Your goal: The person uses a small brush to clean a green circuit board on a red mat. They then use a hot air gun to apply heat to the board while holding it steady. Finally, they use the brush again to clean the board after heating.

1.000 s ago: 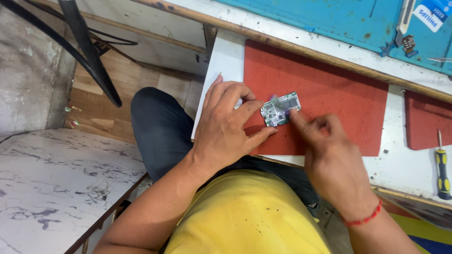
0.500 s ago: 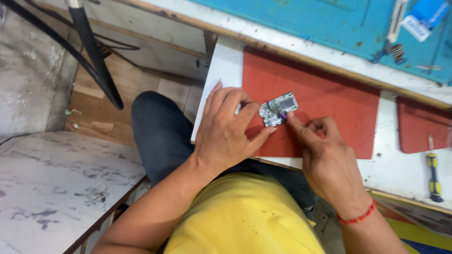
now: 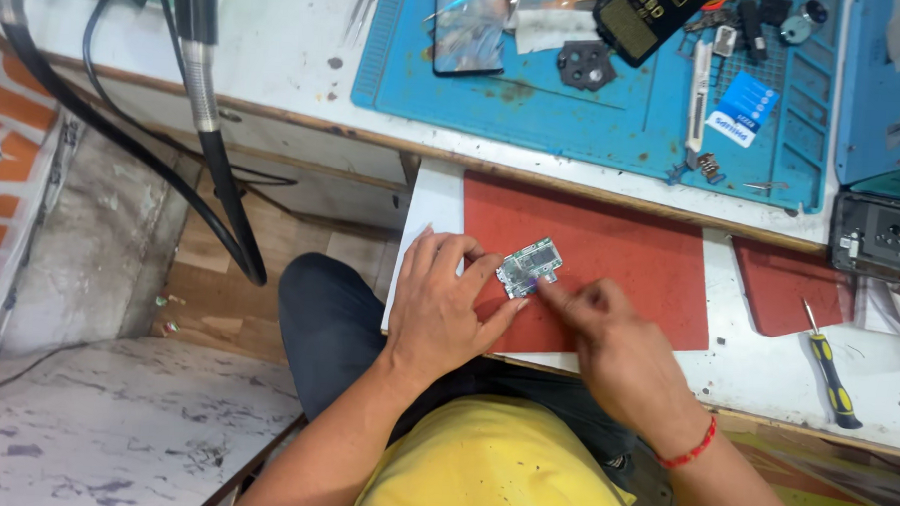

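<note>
Head view: left hand fingers pinched the left edge of a small circuit board, holding it down, thumb under its lower edge. Right hand fingers curled together, tips pressed at the board's lower right corner; could not tell if they gripped a tool there. Board lay tilted at frame centre, flat on a red mat, near the mat's left part. Mat sat on a white counter slab at the near edge. Second, smaller red mat to the right, centre right of frame. Yellow-handled screwdriver lay just right of it, lower right. Red thread band on right wrist. Above the mats, blue work mat across upper centre, carrying a phone face up, a dark meter, tweezers and small parts. Black hose ran down the upper left. Dark opened device at right edge. Yellow shirt bottom centre.
</note>
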